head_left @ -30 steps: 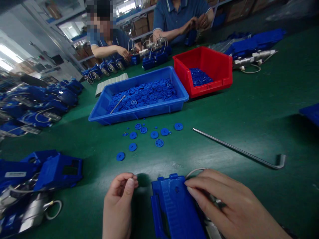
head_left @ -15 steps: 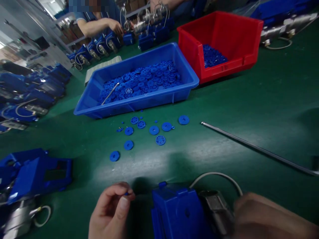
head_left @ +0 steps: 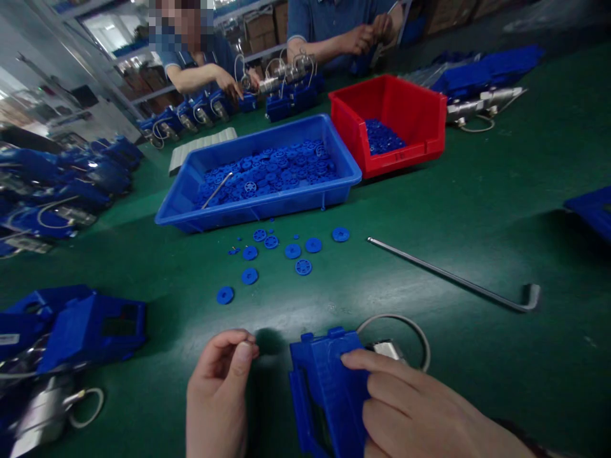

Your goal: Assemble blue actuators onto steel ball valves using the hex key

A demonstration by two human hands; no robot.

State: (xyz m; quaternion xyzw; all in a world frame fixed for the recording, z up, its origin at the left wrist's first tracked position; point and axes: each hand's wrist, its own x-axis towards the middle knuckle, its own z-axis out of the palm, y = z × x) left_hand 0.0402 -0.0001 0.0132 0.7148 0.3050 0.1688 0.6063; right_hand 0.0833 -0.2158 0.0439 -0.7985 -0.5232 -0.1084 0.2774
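Green mat [head_left: 477,210] covers the whole bench, w/ two co-workers busy at the far side. Near edge: the person's right hand [head_left: 420,413] lies flat over a blue plastic housing [head_left: 324,388], fingers spread & pressing it down onto the mat, so not a closed grip, more a hold-down. A grey cable [head_left: 405,321] loops out from behind the housing, w/ a bit of metal just beside it.

Left hand [head_left: 219,388] sits just left of the housing, not touching it; thumb & forefinger are pinched together at the tips. Whatever is between them is too small to make out, can't tell what it is or if anything's there.

Loose blue gears [head_left: 286,251] lie scattered on the mat beyond the hands, just in front of a blue tray [head_left: 258,210] full of more. Red bin [head_left: 415,114] next to it holds a smaller pile. A long bent metal rod [head_left: 453,277] lies to the right, well apart from both hands. Finished-looking blue units [head_left: 71,331] w/ cables are stacked at the left.

Judging by this: the housing is in place & held, nothing visibly fitted into it yet, approx. early in this unit. Lots of gears left.
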